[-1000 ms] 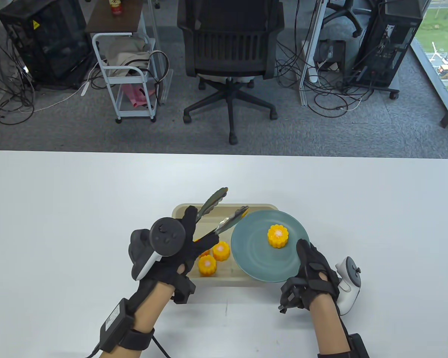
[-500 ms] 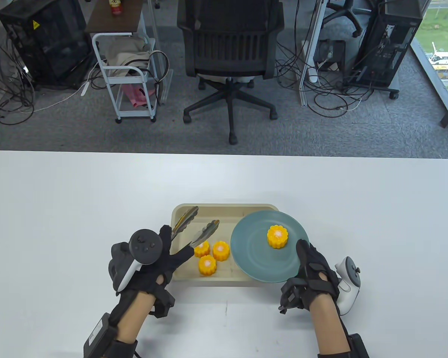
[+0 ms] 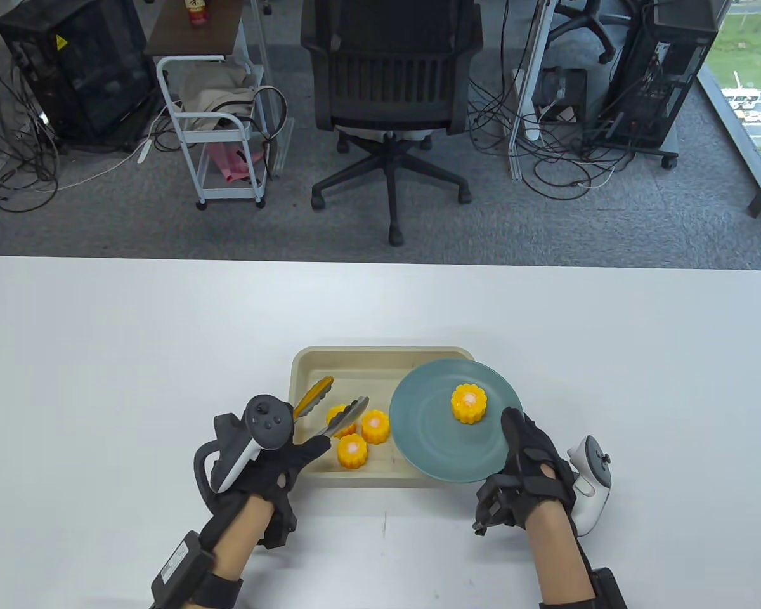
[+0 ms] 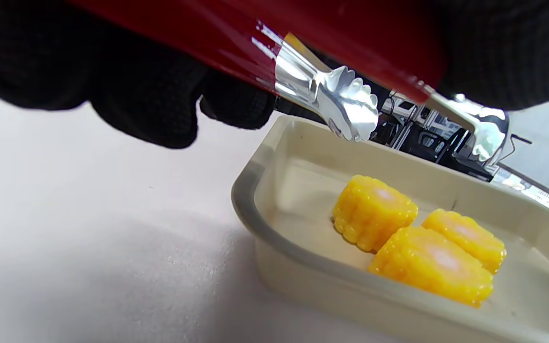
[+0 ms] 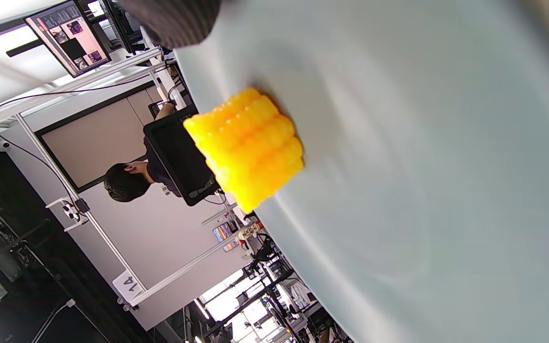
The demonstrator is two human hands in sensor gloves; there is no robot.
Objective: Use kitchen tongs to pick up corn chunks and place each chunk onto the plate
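Note:
My left hand [image 3: 288, 453] grips red-handled kitchen tongs [image 3: 336, 412] whose metal tips stand apart just over the left corn chunk [image 3: 338, 415] in the beige tray [image 3: 380, 353]. Nothing is between the tips. Two more chunks [image 3: 375, 426] [image 3: 352, 451] lie beside it. In the left wrist view the tongs [image 4: 350, 112] hover above the three chunks [image 4: 374, 212]. One chunk [image 3: 469, 404] sits on the grey-blue plate [image 3: 431, 438], which overlaps the tray's right side. My right hand [image 3: 523, 457] holds the plate's near rim, thumb on top. The right wrist view shows that chunk [image 5: 248, 147] on the plate [image 5: 422, 190].
The white table [image 3: 101, 355] stretches wide to both sides of the tray. Beyond its far edge stand an office chair [image 3: 390, 82], a white cart [image 3: 222, 127] and computer towers among cables on the floor.
My left hand has drawn the empty tongs back from beside the plate, leftward and down to the tray's corn chunks. The right hand has stayed on the plate.

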